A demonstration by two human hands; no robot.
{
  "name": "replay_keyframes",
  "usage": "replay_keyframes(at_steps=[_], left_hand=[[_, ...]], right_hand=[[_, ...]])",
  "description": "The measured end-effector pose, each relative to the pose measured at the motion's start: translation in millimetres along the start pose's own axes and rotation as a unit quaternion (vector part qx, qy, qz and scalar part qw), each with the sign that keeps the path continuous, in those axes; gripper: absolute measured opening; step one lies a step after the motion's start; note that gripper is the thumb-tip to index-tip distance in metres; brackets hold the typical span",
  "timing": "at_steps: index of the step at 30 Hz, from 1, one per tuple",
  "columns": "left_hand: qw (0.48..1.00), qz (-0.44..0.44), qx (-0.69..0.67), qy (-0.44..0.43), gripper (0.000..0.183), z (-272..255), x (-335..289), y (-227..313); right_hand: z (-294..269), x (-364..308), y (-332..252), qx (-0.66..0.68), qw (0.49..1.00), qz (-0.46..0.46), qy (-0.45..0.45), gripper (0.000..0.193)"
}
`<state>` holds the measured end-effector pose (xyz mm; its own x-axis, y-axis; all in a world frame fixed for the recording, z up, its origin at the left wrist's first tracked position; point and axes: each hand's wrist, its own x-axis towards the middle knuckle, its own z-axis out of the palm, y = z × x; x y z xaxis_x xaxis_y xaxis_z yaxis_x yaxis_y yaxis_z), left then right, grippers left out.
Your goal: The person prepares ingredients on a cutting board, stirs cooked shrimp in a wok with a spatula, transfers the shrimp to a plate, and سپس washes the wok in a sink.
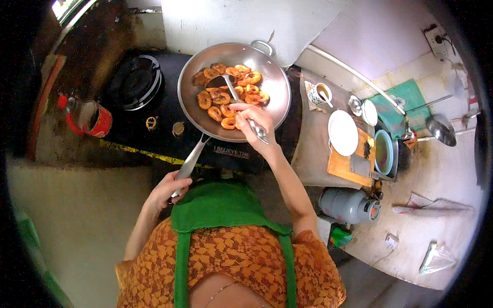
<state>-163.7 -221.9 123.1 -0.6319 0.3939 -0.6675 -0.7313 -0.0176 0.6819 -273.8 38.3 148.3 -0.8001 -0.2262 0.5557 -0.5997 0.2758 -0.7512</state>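
Observation:
A wide steel wok sits on the black stove in front of me, with several curled, orange-brown shrimp spread over its bottom. My left hand is closed around the wok's long metal handle near its end. Over the wok's near right side, my right hand grips a spatula by its handle. The blade lies among the shrimp near the middle of the wok, and some pieces touch it. Part of the spatula's handle is hidden by my fingers.
Left of the wok are a second burner and a red-capped plastic jug. To the right stand a cup with a spoon, a white plate, a cutting board with a cleaver and a blue basin. A gas cylinder stands below.

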Motion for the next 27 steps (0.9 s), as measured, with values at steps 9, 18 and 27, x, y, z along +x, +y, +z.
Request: replay_keyframes(at_steps=[9,18,27], left_hand=[[1.0,0.006,-0.018,0.004,0.023,0,1,-4],[1.0,0.009,-0.017,0.002,0.022,-2,2,-7],[0.999,0.016,-0.025,-0.016,0.022,-4,1,-8]], right_hand=[[-62,-39,-10,-0.225,0.966,-0.072,-0.109,0.009],[-63,-30,-39,-0.161,0.98,-0.038,-0.109,0.008],[-41,-7,-12,-0.06,0.998,-0.004,0.01,0.007]])
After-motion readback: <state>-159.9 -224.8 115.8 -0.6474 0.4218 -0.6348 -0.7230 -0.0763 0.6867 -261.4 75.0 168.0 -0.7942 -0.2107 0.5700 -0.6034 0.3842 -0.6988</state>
